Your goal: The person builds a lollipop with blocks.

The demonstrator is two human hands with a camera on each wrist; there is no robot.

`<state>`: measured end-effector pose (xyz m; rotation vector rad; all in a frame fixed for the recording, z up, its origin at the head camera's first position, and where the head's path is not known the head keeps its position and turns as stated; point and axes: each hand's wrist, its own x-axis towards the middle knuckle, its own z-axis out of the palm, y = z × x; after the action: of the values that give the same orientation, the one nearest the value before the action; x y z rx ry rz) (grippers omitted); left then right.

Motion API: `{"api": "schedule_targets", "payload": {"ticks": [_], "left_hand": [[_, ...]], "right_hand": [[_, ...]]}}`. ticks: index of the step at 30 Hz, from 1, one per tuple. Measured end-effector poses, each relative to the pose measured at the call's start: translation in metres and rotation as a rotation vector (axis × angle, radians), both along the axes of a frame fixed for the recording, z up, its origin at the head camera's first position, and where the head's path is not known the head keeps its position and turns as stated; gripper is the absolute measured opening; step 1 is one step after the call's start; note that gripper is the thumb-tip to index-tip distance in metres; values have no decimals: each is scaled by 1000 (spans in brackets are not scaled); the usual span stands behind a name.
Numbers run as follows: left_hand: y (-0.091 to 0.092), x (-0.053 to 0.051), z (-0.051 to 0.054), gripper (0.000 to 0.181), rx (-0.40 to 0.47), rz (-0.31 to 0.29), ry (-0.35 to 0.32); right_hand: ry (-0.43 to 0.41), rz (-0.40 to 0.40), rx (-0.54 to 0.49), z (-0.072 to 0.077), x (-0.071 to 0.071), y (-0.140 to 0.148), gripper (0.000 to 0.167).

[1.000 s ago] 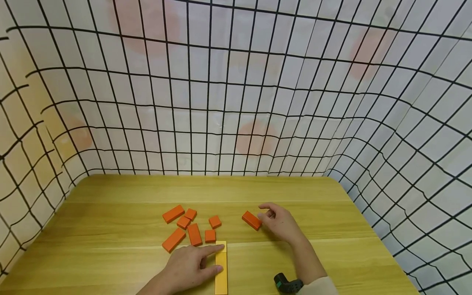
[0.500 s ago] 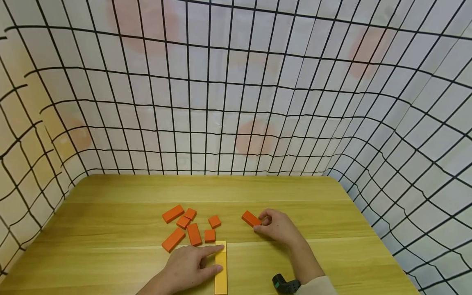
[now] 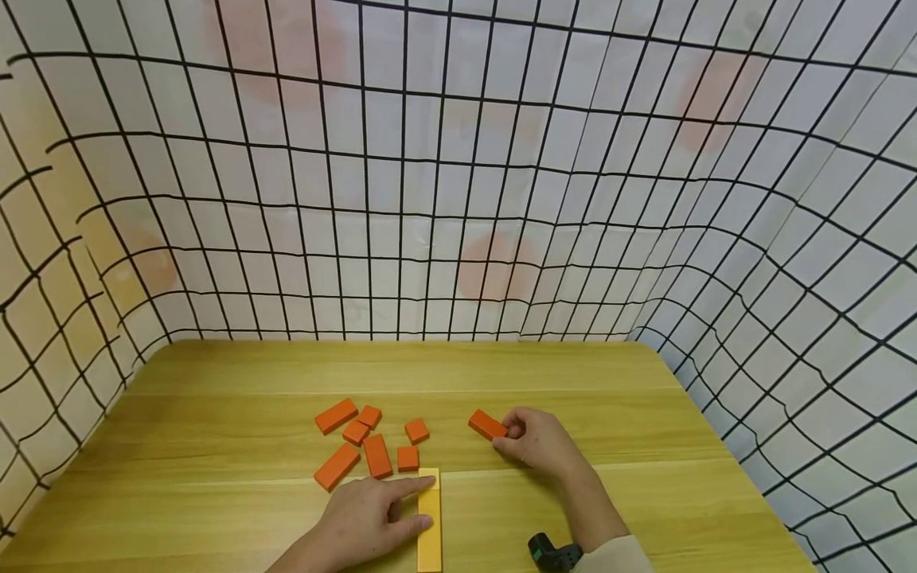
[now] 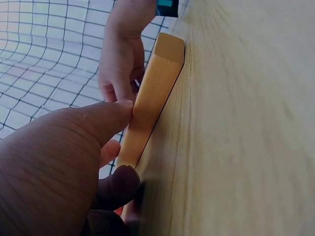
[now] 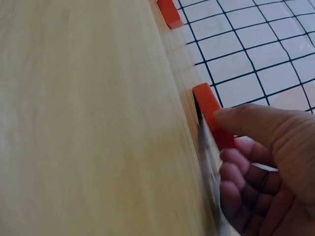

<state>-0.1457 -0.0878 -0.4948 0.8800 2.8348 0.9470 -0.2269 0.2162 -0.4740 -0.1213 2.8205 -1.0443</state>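
Observation:
A long yellow block (image 3: 430,532) with a small yellow block (image 3: 429,473) at its far end lies at the front middle of the table. My left hand (image 3: 368,517) touches them, index fingertip on the small one and thumb against the long one; in the left wrist view the thumb of my left hand (image 4: 54,162) meets the side of the yellow block (image 4: 153,93). To the right, my right hand (image 3: 544,446) pinches the near end of an orange block (image 3: 487,425) between thumb and fingers. The right wrist view shows my right hand (image 5: 275,167) gripping that orange block (image 5: 211,110).
Left of centre on the wooden table (image 3: 236,446) lie several orange blocks, among them a long one (image 3: 337,415), another long one (image 3: 337,466) and a small square one (image 3: 408,458). A black net (image 3: 401,239) hangs before a pale sheet behind the table.
My right hand has shifted slightly down from above the orange block's right end and closed thumb and fingers on it. My left hand and the yellow blocks have stayed in place.

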Motion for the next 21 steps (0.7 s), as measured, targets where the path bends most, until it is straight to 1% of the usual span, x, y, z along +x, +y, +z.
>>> {"api": "schedule_targets", "payload": {"ticks": [4,10,16,21], "left_hand": [[0,0,0,48,0,1,1],[0,0,0,47,-1,2,1],[0,-1,-1,48,-6,6,4],[0,-1,-1,48,-11,5,7]], "right_hand": [[33,15,-11,1,-1,-2,21],[78,46,-42,3,-2,-7,27],[94,115,-83,7,1,-14,32],[69,201,-108,9,3,-20,30]]}}
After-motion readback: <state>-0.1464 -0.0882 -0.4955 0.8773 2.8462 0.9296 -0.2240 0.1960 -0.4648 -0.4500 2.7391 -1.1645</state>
